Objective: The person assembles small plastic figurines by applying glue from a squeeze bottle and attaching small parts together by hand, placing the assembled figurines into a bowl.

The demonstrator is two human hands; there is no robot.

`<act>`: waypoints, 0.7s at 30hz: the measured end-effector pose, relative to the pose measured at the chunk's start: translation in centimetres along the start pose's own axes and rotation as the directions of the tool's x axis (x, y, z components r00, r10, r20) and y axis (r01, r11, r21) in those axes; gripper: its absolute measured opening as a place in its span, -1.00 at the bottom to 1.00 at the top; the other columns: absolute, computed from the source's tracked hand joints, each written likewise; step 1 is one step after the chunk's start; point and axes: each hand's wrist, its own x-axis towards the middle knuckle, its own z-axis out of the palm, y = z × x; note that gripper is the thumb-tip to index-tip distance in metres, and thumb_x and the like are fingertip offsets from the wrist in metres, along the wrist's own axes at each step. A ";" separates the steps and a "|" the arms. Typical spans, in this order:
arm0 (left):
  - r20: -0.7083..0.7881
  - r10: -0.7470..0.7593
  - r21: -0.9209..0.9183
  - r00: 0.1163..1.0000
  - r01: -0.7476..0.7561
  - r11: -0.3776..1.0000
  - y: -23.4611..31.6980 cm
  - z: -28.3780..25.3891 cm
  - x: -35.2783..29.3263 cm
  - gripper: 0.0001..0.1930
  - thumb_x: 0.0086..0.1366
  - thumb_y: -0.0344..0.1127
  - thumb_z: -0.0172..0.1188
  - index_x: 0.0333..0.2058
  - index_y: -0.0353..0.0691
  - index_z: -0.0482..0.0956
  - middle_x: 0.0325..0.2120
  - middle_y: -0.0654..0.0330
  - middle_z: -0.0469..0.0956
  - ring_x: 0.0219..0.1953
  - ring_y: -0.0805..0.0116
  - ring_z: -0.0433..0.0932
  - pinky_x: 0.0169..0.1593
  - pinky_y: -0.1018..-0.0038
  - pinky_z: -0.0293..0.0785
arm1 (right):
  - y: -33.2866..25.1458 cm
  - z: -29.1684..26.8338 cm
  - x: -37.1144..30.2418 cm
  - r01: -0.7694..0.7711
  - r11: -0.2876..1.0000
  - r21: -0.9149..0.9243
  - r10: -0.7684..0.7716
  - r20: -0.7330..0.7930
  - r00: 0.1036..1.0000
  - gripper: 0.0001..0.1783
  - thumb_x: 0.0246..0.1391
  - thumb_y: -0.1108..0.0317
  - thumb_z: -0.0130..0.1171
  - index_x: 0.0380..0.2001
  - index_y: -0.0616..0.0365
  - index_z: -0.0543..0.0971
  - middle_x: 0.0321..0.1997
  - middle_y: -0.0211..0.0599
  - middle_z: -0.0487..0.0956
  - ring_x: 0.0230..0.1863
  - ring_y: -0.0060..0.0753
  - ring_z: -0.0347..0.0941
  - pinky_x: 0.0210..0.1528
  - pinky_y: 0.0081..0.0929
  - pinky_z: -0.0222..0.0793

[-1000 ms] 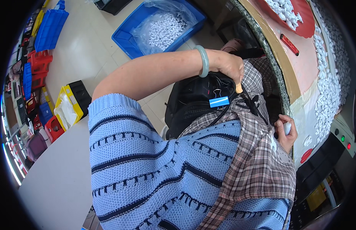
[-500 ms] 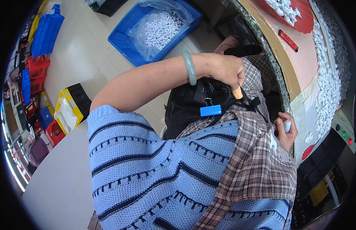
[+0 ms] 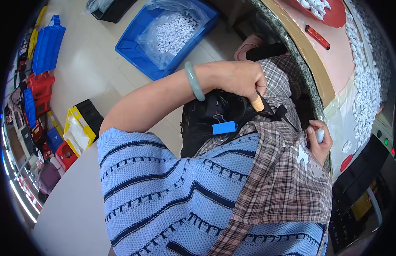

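My left hand [image 3: 243, 80] reaches across to a black bag [image 3: 193, 123] on my lap. Its fingers point down, closed on the bag's black strap edge, and one finger wears an orange-yellow cover. A pale green bangle [image 3: 194, 81] circles that wrist. From the bag's front hangs a blue rectangular piece [image 3: 224, 128] on a wire clip. My right hand [image 3: 319, 143] is curled up by the table edge, beside my plaid apron [image 3: 287, 183]. A smooth whitish oval shows among its fingers; whether it is a held piece or a finger cover I cannot make out.
The stone-edged table [image 3: 298, 55] curves along the right, bearing many small white pieces [image 3: 365, 98], a red tray [image 3: 334, 17] and a red cutter-like tool [image 3: 317, 37]. On the floor stand a blue bin [image 3: 134, 57] of white pieces and a yellow crate [image 3: 89, 135].
My left hand and the bag have shifted slightly left in the view, the fingers still at the strap. My right hand stays nearly in place. The whole view has moved a little.
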 end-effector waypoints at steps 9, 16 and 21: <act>0.019 -0.027 -0.024 0.999 0.027 0.999 -0.2 -0.2 0.2 -0.78 -0.04 -0.28 0.34 -0.52 -0.32 0.57 -0.71 0.25 0.41 -0.59 0.45 0.34 -0.45 0.42 0.27 | -0.2 0.0 -0.2 -0.062 0.996 0.066 0.063 -0.010 0.998 -0.81 0.06 0.44 0.23 -0.24 0.27 0.54 -0.43 -0.48 0.47 -0.43 -0.69 0.32 -0.37 -0.71 0.22; 0.027 -0.057 -0.060 0.998 0.059 0.996 0.6 -0.2 -0.4 -0.77 -0.05 -0.27 0.36 -0.53 -0.33 0.58 -0.70 0.27 0.42 -0.57 0.47 0.34 -0.43 0.45 0.27 | 0.5 0.3 -0.2 -0.045 0.996 0.078 0.047 -0.015 0.999 -0.82 0.07 0.48 0.20 -0.22 0.26 0.53 -0.42 -0.49 0.46 -0.44 -0.72 0.30 -0.37 -0.74 0.20; 0.032 -0.079 -0.057 0.996 0.080 0.995 0.5 -0.3 -0.1 -0.77 -0.05 -0.26 0.37 -0.52 -0.31 0.60 -0.68 0.26 0.45 -0.56 0.47 0.37 -0.43 0.46 0.28 | 0.7 0.1 -0.3 -0.031 0.998 0.061 0.033 -0.018 0.999 -0.81 0.10 0.48 0.18 -0.20 0.25 0.52 -0.43 -0.52 0.44 -0.45 -0.74 0.26 -0.39 -0.77 0.15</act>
